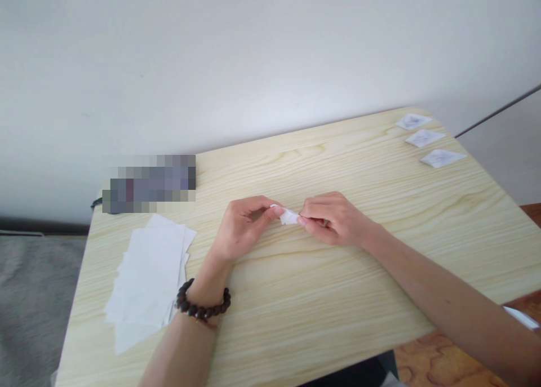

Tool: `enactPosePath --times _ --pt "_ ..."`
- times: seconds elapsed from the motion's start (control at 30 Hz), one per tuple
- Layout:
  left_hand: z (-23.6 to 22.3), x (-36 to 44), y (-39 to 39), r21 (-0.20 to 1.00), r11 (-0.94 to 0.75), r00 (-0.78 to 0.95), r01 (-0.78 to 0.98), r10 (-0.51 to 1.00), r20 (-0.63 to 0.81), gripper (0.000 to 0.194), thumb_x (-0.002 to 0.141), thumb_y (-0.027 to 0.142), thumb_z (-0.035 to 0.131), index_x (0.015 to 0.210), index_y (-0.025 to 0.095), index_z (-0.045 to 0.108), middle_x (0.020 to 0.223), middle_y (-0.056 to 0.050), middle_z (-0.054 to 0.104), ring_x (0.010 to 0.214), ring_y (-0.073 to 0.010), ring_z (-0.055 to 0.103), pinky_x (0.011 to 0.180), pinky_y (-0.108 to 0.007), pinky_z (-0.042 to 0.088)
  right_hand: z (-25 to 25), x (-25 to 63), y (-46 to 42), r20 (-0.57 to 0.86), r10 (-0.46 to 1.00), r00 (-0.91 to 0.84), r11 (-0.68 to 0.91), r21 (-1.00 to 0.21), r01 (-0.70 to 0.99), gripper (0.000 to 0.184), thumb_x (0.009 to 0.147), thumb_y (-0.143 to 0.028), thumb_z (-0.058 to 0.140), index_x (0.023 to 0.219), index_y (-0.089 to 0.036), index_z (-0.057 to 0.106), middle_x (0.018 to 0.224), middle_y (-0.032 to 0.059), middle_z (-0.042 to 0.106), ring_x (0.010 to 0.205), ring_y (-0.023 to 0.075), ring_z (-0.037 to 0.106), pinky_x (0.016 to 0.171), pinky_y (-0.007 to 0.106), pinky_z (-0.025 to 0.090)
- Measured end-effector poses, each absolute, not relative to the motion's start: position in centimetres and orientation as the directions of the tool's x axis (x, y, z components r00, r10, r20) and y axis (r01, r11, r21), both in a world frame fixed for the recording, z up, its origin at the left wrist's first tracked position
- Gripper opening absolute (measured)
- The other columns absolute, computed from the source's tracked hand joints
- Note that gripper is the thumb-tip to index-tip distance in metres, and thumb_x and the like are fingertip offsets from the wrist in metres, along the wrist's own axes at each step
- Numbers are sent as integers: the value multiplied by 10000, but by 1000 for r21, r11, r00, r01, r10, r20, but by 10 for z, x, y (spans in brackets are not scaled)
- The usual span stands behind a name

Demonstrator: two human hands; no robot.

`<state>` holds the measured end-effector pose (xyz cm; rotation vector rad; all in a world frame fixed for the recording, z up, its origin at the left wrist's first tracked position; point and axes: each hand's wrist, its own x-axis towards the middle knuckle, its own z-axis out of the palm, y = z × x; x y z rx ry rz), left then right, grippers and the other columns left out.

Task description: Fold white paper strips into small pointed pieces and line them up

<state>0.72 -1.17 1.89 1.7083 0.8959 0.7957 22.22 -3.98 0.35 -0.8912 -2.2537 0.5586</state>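
Observation:
Between my two hands, over the middle of the table, is a small folded white paper [289, 216]. My left hand [249, 223], with a dark beaded bracelet [203, 303] on its wrist, pinches the paper's left end between thumb and fingers. The right end is pinched by my right hand [332, 218], whose curled fingers cover part of it. Three folded white paper boats [443, 158] lie in a row at the far right corner. To the left of my hands is a loose stack of white paper sheets [154, 268].
A light wood-grain table [287, 297] stands against a pale wall [270, 54]. At its back left lies a pixelated dark object [152, 184] that I cannot make out. Below the table's right side, a white piece [522, 317] shows beside the wood-patterned floor.

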Motion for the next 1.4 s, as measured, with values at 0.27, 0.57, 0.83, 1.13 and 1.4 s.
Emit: enactPosePath --times 0.27,0.57,0.83,1.13,1.4 --pt "16 8 -13 994 -52 534 97 846 -7 201 752 360 750 746 160 726 751 -45 733 689 -152 650 649 -236 498 7 224 -40 253 759 -600 542 -756 367 272 921 -246 427 685 -170 540 585 -17 505 543 99 449 560 236 324" --pt "9 9 -12 997 -75 522 25 852 51 125 740 272 771 765 157 730 734 -36 733 686 -130 661 654 -204 514 5 223 -41 254 792 -556 510 -776 372 230 894 -263 503 711 -159 593 563 -24 527 523 87 455 526 209 326" --pt "9 8 -11 986 -135 532 96 845 64 107 775 274 739 775 167 736 755 -29 744 702 -132 673 659 -197 516 1 222 -41 305 775 -553 569 -717 403 154 850 -226 556 716 -160 596 569 -30 528 530 82 458 538 201 339" --pt "10 9 -12 984 -153 545 89 834 81 79 785 249 728 774 172 746 770 -30 753 716 -139 689 676 -198 531 2 222 -42 290 777 -559 562 -719 408 144 847 -238 564 739 -165 625 590 -25 572 551 89 491 557 201 362" --pt "11 9 -12 983 -156 549 96 832 78 70 789 234 722 762 173 743 753 -26 748 699 -135 683 655 -195 527 3 221 -41 272 769 -578 577 -685 445 160 849 -227 550 719 -167 621 603 -16 591 555 89 505 554 200 359"
